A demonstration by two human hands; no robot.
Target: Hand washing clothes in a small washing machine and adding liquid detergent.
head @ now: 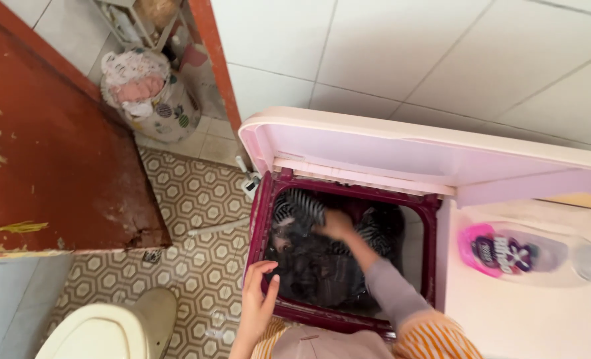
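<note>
Maroon-rimmed washer tub (261, 219), lid (402, 149) raised for access: right hand (336, 225) closed on striped wet clothes (297, 209) inside; left hand (259, 292) rests open-fingered on near-left rim, steadying.

Your striped garment (298, 211): black-and-white stripes, crumpled, upper left of tub, touching dark laundry heap. Dark laundry (315, 266): black, bunched, wet-looking, fills tub centre. Your washing machine tub (261, 219): top-loading, maroon rim, pale pink lid raised upright behind it, white body to right, standing against tiled wall
</note>
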